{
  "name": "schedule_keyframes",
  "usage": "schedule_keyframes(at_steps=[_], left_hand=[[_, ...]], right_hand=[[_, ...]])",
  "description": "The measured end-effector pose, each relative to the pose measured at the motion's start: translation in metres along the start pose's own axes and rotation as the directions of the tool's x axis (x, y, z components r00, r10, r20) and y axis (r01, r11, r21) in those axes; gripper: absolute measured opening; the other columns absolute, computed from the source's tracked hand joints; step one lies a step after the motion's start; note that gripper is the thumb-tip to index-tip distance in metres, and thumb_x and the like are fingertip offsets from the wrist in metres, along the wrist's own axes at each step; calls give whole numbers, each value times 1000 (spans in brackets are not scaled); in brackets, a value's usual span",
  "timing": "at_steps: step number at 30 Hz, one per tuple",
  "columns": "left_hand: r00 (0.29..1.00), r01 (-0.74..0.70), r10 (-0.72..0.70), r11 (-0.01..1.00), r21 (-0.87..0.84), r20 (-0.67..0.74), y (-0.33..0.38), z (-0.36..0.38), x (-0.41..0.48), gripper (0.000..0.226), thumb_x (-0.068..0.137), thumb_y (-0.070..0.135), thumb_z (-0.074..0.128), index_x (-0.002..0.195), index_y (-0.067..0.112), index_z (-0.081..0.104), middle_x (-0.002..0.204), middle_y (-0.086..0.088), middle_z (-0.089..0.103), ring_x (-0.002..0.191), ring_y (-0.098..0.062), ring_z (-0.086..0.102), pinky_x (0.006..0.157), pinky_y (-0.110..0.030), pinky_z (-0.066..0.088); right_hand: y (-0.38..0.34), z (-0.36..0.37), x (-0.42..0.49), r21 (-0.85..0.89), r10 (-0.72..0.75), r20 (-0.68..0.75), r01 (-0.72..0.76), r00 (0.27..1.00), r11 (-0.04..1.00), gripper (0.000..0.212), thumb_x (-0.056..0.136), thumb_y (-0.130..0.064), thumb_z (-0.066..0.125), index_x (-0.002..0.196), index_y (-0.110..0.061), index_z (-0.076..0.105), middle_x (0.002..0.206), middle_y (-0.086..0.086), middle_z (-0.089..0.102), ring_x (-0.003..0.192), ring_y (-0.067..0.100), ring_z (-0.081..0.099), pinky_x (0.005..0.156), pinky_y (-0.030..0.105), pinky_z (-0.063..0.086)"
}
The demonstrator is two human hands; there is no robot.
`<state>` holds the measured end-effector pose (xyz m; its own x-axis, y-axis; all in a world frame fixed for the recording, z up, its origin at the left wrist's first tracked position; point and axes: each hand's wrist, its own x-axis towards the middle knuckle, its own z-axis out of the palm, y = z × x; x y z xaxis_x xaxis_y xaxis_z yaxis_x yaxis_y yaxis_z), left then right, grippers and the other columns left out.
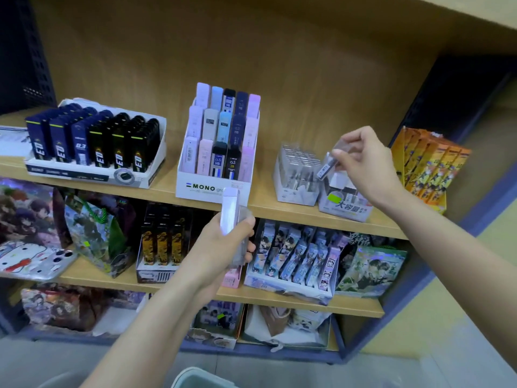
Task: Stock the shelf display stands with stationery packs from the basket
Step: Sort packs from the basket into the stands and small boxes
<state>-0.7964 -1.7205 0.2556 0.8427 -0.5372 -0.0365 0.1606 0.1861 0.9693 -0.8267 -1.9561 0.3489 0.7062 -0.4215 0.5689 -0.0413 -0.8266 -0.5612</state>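
Our right hand (361, 161) pinches a small clear plastic lead pack (326, 168) in its fingers, just above the white green-labelled cardboard stand (347, 209) on the wooden shelf (265, 208). Our left hand (221, 245) curls its fingers round lilac and clear packs (230, 212) below the white MONO stand (195, 189), full of pastel cases (204, 155).

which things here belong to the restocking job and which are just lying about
In the job: left hand, gripping a lilac pack; right hand, pinching a clear pack above the green-label stand; MONO stand; basket.
Just lying about: orange boxes; phone; gift bag.
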Motion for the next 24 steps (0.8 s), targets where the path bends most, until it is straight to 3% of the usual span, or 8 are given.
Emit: schedule_keyframes(at_steps=[3, 5, 11, 15, 17, 19, 22, 24], left_hand=[[999, 27, -27, 999, -44, 18, -1, 9, 2, 15, 92, 25, 57, 94, 10, 54, 72, -6, 51, 48, -8, 52, 48, -19, 48], [999, 47, -46, 998, -44, 22, -2, 12, 4, 17, 91, 28, 59, 92, 11, 55, 71, -5, 51, 46, -8, 52, 47, -19, 48], [996, 84, -82, 996, -41, 43, -8, 17, 12, 30, 91, 39, 55, 92, 9, 53, 56, 1, 51, 45, -10, 45, 44, -19, 39], [989, 141, -133, 983, -121, 69, -11, 17, 16, 15, 94, 27, 55, 93, 12, 53, 62, 0, 49, 45, -8, 43, 44, -17, 38], [984, 157, -147, 982, -106, 100, -12, 16, 17, 8, 95, 20, 55, 94, 13, 52, 59, 1, 50, 45, -10, 42, 45, -17, 38], [984, 142, -130, 986, -92, 125, -14, 14, 17, 8, 95, 20, 55, 96, 13, 52, 57, 3, 52, 48, -11, 42, 52, -21, 36], [984, 110, -97, 991, -82, 146, -16, 12, 15, 22, 88, 31, 59, 100, 13, 55, 57, 7, 54, 54, -10, 46, 59, -26, 34], [984, 107, -98, 993, -52, 150, -16, 10, 14, 42, 75, 43, 62, 104, 13, 56, 59, 8, 56, 56, -11, 48, 62, -29, 30]], right_hand=[[9, 3, 6, -80, -44, 70, 50, 997, 996, 19, 89, -20, 66, 98, -16, 49, 89, 0, 59, 79, 10, 59, 69, 6, 43], [12, 4, 9, -123, -88, 102, 101, 991, 987, 20, 86, -19, 69, 95, -14, 53, 84, -4, 59, 75, 3, 54, 67, 4, 40], [9, -5, 26, -188, -142, 200, 180, 969, 965, 17, 78, -16, 76, 87, -17, 63, 83, -2, 66, 81, 13, 61, 81, 22, 50], [12, 4, 25, -336, -179, 330, 292, 927, 895, 12, 82, -18, 73, 92, -12, 72, 89, -2, 63, 78, 9, 57, 83, 28, 50], [13, 7, 22, -409, -188, 309, 309, 932, 859, 16, 83, -20, 72, 97, -14, 74, 92, -4, 59, 80, 10, 55, 84, 35, 50], [9, 9, 15, -455, -204, 273, 313, 940, 834, 18, 86, -20, 68, 103, -15, 71, 98, -2, 57, 86, 10, 52, 84, 31, 47], [-7, 16, -12, -257, -197, 205, 247, 959, 934, 9, 91, -19, 61, 97, -19, 67, 88, -8, 57, 73, -2, 52, 71, 7, 40], [-20, 25, -36, -13, -68, 309, 76, 949, 997, 8, 92, -24, 60, 84, -26, 64, 78, -13, 61, 62, -6, 55, 60, 7, 42]])
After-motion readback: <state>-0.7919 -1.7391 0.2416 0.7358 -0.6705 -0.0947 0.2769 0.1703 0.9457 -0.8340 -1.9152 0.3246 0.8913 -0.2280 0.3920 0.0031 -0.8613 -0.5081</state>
